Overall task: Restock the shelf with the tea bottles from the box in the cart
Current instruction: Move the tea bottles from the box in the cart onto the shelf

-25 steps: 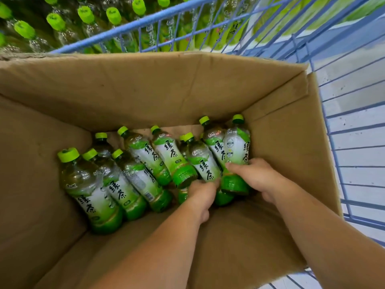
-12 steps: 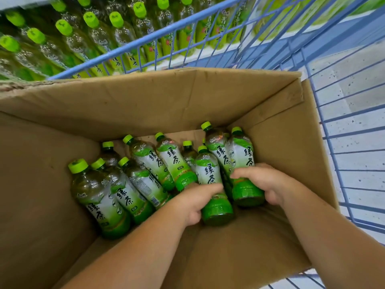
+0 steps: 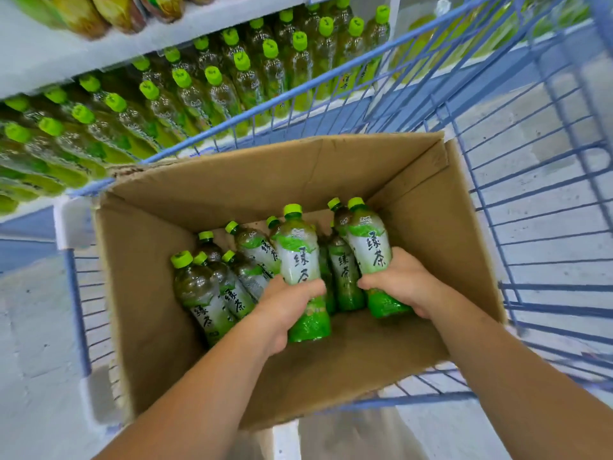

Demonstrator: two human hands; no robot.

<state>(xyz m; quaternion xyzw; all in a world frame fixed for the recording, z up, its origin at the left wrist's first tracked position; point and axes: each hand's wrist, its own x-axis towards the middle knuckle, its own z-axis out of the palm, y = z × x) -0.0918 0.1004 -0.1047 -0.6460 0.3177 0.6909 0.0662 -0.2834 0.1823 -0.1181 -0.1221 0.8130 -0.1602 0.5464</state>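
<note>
An open cardboard box point(image 3: 431, 227) sits in a blue wire cart point(image 3: 547, 227). Several green-capped tea bottles point(image 3: 205, 293) lean against one another inside it. My left hand point(image 3: 285, 310) is closed around the lower half of one tea bottle point(image 3: 298, 257), raised above the others with its cap pointing away from me. My right hand point(image 3: 401, 280) grips a second tea bottle point(image 3: 368, 247) at its lower part, beside the box's right wall. Beyond the cart, the shelf point(image 3: 43, 58) holds rows of the same green-capped bottles point(image 3: 212, 84).
An upper shelf level at the top left carries other yellowish packaged drinks point(image 3: 83, 11). The cart's wire side point(image 3: 564, 127) rises on the right. Pale tiled floor point(image 3: 30, 327) shows at the left and through the cart wires.
Both hands have lifted their bottles up off the pile in the box. The view has pulled back and tilted up, so more of the shelf and cart shows.
</note>
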